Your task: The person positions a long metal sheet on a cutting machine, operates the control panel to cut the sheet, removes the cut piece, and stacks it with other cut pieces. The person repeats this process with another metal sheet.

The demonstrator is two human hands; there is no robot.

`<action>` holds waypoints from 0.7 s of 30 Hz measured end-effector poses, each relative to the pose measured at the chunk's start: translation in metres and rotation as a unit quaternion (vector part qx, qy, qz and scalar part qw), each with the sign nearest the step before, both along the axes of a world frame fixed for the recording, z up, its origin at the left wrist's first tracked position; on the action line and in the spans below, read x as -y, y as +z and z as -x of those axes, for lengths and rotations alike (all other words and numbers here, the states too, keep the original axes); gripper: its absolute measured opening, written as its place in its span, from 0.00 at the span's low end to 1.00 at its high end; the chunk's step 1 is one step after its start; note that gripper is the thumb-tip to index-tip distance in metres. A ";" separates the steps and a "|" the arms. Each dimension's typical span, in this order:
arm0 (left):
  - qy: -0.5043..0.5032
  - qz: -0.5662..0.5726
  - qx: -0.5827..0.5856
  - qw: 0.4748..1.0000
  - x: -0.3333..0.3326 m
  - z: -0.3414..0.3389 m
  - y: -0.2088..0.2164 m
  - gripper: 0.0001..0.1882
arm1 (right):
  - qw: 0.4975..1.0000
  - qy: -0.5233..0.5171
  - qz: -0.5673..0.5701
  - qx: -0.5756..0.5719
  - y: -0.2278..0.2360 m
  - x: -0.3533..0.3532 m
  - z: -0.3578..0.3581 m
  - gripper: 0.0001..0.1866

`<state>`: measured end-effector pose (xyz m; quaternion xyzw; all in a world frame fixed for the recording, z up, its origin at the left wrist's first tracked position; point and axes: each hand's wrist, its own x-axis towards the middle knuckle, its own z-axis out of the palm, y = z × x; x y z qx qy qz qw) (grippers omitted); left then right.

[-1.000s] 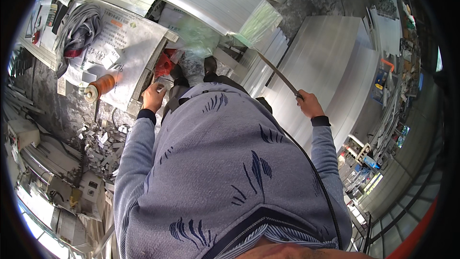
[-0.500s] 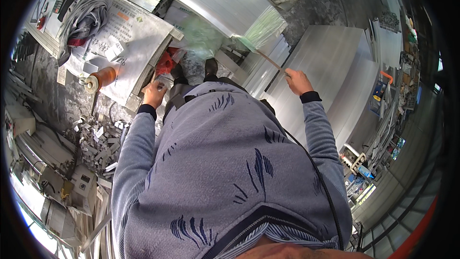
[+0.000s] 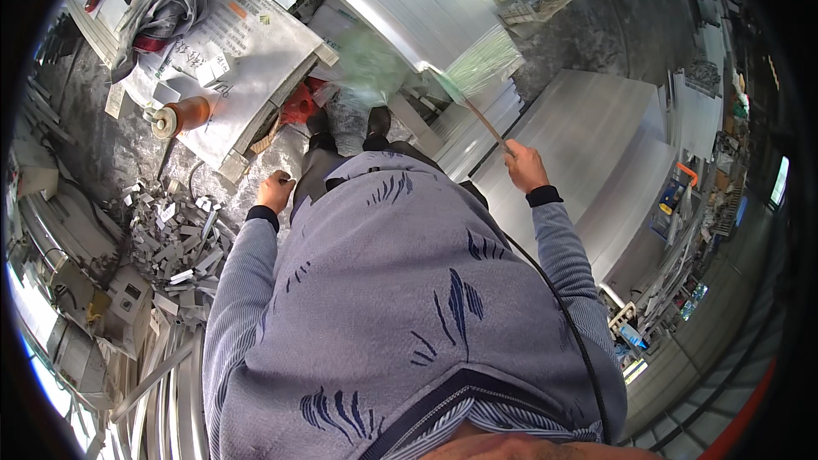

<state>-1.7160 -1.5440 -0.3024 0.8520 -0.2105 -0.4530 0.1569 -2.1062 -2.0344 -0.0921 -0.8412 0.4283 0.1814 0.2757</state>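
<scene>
My right hand (image 3: 526, 167) is closed around the near end of a thin brown stick (image 3: 484, 124). The stick points away and to the left over metal profiles, and a pale, greenish piece (image 3: 440, 77) shows at its far end, too blurred to name. My left hand (image 3: 275, 191) hangs low beside my left leg, its fingers loosely curled with nothing visible in them. Nearest to it is the corner of a low table (image 3: 256, 60) covered with a printed sheet. On that table stand a jar of amber liquid (image 3: 186, 116) and small white blocks (image 3: 214, 70).
Offcuts of metal (image 3: 175, 238) are heaped on the floor at left, near a machine (image 3: 128, 302). A bundled grey cloth (image 3: 175, 4) lies on the table. Long metal profiles (image 3: 400, 0) extend ahead; a large flat stack (image 3: 579, 145) stands at right. Red plastic (image 3: 298, 106) lies by my feet.
The surroundings have turned slightly in view. My left hand is farther from the table's edge. My right hand keeps its hold on the stick.
</scene>
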 end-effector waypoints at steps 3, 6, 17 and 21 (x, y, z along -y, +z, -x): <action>-0.030 -0.020 0.012 0.999 0.007 0.003 -0.001 0.20 | 0.996 -0.068 -0.059 0.001 0.038 0.001 0.031 0.08; 0.053 0.042 0.001 0.998 0.025 0.000 0.000 0.20 | 0.995 -0.075 -0.061 -0.010 0.044 -0.003 0.038 0.08; 0.059 0.068 0.008 0.996 0.033 0.006 0.016 0.20 | 0.995 -0.081 -0.020 0.046 0.001 -0.017 0.044 0.08; 0.080 0.036 0.014 0.996 0.008 0.014 0.006 0.21 | 0.997 -0.007 -0.007 0.072 -0.013 0.000 0.008 0.09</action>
